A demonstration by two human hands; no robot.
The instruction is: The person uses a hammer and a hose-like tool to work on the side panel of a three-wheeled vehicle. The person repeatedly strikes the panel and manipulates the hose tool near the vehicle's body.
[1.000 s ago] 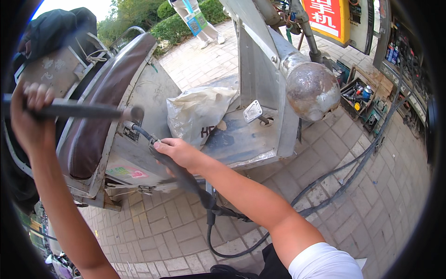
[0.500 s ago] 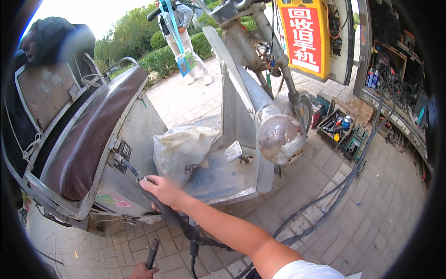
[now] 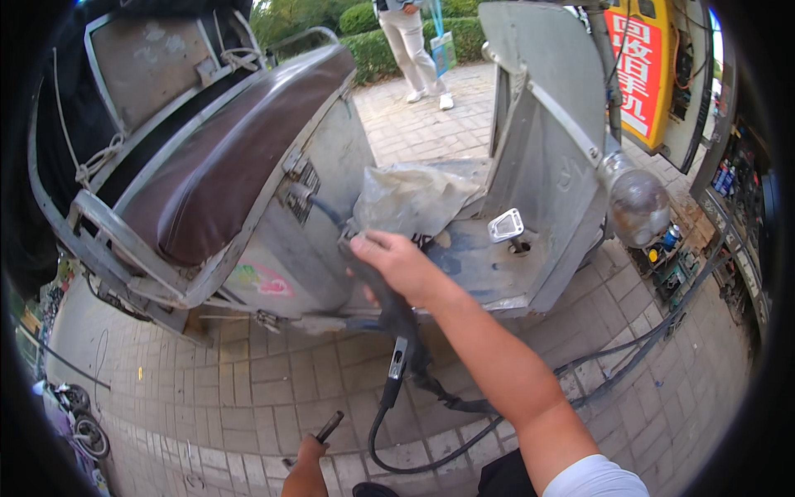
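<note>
My right hand is closed round a welding torch with a black handle and a bent neck. The torch tip points at the seat-base panel of a grey metal three-wheeler; contact is hard to judge. Below the hand, a black cable end with a slotted metal piece hangs beside the torch cable. My left hand, low in the view, is closed round a dark rod-like tool whose kind I cannot make out. Over the panel lies a brown padded seat.
A crumpled plastic bag and a metal pedal are on the vehicle's footboard. Black cables run over the paving to the right. A person stands behind the vehicle. Tools lie near a yellow and red sign; a parked motorbike is at lower left.
The whole view has shifted, so the vehicle appears further right and higher. My right hand keeps the torch near the panel. More of my left forearm shows, still gripping the dark tool.
</note>
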